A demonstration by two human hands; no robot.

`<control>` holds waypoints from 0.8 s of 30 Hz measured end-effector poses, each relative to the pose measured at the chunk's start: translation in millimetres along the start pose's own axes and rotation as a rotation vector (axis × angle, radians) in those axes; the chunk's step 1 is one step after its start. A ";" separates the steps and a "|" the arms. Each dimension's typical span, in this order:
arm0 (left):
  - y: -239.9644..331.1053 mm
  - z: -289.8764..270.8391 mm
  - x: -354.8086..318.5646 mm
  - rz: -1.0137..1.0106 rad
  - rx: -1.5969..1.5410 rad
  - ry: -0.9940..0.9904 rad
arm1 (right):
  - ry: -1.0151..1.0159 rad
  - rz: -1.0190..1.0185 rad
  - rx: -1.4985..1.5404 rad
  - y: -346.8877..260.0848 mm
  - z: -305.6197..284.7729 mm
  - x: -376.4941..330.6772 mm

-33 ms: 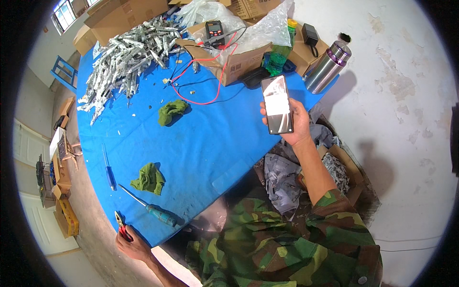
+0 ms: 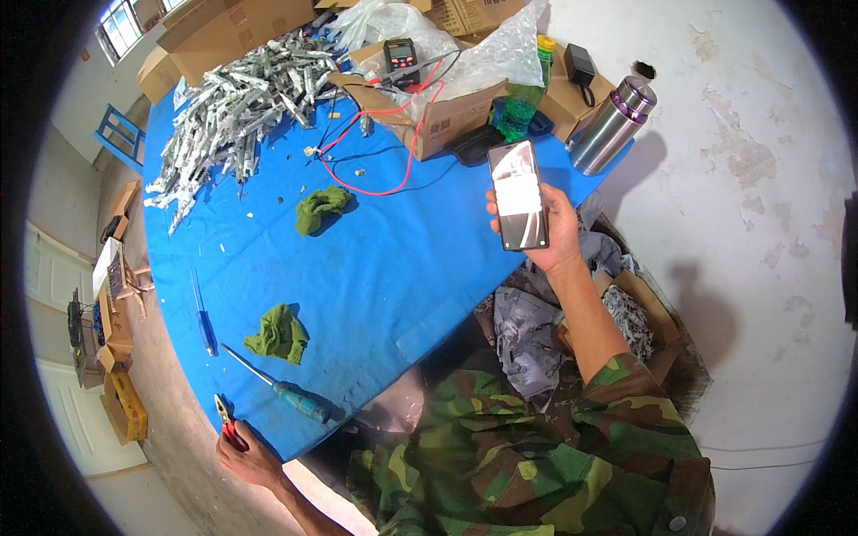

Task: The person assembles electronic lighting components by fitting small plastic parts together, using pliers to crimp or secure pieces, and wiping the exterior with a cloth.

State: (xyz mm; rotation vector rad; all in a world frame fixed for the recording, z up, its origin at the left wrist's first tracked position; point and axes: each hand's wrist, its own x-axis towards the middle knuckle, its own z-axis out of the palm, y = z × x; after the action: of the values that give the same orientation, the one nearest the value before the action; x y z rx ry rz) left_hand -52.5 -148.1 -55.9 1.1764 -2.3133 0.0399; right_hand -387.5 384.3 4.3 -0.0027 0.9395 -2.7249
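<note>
My right hand point(image 2: 556, 230) is wrapped round a smartphone point(image 2: 517, 210), held upright above the table's right edge with its screen lit. At the near left corner, my left hand point(image 2: 248, 460) is closed on the red handles of a pair of pliers point(image 2: 227, 422); their metal jaws point away from me. Close by lies a screwdriver point(image 2: 299, 402) with a teal handle. Farther left is a thinner screwdriver point(image 2: 206, 329) with a blue handle. One crumpled green cloth point(image 2: 278, 334) lies near these tools, and a second green cloth point(image 2: 320, 210) sits mid-table.
A blue cloth point(image 2: 375, 277) covers the table. At the back stand a heap of silvery-white strips point(image 2: 241, 116), an open cardboard box point(image 2: 451, 121) with a meter point(image 2: 401, 59) and red lead, a green bottle point(image 2: 527, 107) and a steel flask point(image 2: 613, 127). Grey bags point(image 2: 527, 339) lie below, right.
</note>
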 end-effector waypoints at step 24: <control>-0.3 -1.2 0.6 0.000 0.018 -0.014 | 0.005 -0.071 -0.096 -7.8 -3.6 10.2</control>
State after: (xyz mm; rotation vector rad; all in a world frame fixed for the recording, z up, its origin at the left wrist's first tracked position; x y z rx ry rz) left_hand -52.1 -148.4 -54.7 1.1885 -2.3297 0.0528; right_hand -399.5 389.9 5.3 -0.0481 1.0906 -2.7417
